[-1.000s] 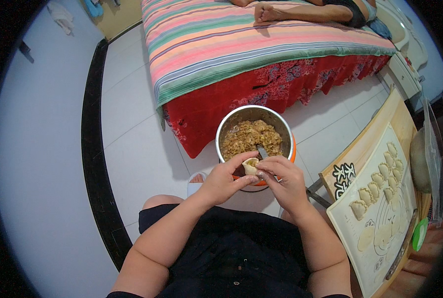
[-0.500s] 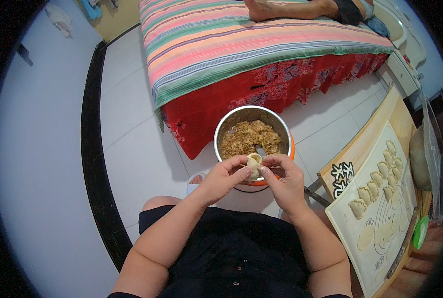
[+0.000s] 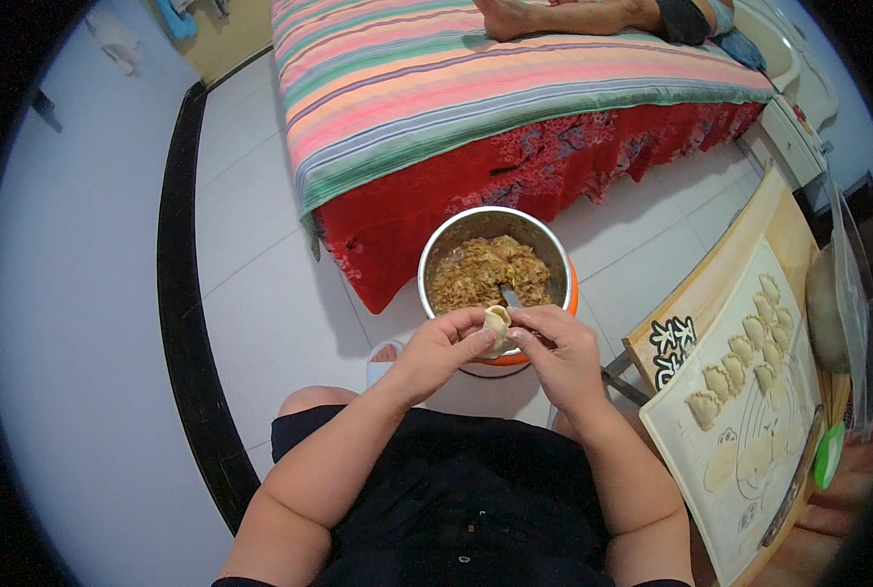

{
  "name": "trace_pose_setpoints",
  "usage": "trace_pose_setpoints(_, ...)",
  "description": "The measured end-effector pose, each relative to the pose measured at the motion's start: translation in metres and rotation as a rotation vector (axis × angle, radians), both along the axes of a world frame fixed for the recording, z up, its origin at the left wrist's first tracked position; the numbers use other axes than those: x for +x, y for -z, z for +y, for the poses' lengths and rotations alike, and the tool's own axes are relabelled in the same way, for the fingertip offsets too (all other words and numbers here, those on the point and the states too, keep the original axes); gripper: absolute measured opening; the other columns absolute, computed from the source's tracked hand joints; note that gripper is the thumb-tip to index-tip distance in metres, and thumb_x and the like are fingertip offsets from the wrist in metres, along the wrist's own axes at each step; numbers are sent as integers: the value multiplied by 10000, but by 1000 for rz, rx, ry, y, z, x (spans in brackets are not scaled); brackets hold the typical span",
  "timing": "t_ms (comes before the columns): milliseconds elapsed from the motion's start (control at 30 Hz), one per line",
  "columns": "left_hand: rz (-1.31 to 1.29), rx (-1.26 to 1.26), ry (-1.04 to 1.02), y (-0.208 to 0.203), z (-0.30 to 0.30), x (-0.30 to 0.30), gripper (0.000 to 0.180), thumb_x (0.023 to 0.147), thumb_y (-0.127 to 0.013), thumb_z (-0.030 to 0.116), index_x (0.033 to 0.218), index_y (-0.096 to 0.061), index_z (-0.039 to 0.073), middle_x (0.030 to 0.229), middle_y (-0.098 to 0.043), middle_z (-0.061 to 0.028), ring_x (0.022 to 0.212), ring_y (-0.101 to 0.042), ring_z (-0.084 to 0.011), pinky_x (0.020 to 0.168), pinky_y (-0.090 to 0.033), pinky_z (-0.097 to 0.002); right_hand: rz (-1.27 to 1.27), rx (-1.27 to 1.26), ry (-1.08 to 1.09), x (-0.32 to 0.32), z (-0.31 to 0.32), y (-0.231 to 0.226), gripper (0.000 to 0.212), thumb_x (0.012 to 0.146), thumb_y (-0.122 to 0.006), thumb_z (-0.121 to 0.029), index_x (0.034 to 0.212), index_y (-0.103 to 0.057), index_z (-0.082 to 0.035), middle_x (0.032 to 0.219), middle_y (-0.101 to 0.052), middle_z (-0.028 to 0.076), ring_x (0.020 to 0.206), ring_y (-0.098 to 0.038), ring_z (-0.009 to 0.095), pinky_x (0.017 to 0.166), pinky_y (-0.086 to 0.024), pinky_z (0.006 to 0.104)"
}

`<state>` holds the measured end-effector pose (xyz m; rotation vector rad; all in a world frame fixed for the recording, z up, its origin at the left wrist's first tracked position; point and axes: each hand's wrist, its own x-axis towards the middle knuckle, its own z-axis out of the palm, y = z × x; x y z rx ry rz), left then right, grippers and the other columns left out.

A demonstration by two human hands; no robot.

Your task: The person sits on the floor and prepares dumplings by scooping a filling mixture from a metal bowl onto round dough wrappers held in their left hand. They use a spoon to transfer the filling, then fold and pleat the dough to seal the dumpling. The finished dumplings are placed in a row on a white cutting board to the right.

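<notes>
Between my hands is a pale dumpling (image 3: 497, 325), its wrapper partly folded with a gap at the top. My left hand (image 3: 448, 342) pinches its left side between thumb and fingers. On the other side, the thumb and fingers of my right hand (image 3: 560, 346) press the wrapper's edge. Just beyond and below my hands stands a round metal pot (image 3: 435, 256) of brown minced filling (image 3: 490, 269). A utensil's metal end (image 3: 510, 294) sticks out of the filling; its rest is hidden.
At the right, a wooden table (image 3: 740, 235) bears a white mat (image 3: 686, 430) with several folded dumplings (image 3: 720, 382), flat wrappers (image 3: 722, 468) and a rolling pin (image 3: 794, 489). Something orange (image 3: 573, 293) shows under the pot. Ahead is a striped bed (image 3: 388, 108) with a person's leg (image 3: 574, 18) on it.
My fingers have shifted slightly along the dumpling's edge, and its top opening looks narrower. Both hands stay over the near rim of the pot.
</notes>
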<state>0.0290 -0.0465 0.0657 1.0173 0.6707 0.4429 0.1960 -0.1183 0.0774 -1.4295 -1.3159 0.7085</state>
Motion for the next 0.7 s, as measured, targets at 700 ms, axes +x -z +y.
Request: trace_pose_setpoints(700, 104, 48, 0, 3, -3, 5, 331, 938, -531, 202, 1213, -550, 18, 1089, -604, -45, 986, -550, -97, 866, -450, -250, -210, 12, 45, 3, 2, 3, 183, 773, -646, -43, 951, -666, -3, 848, -658, 129, 748, -644, 272, 666, -509, 327)
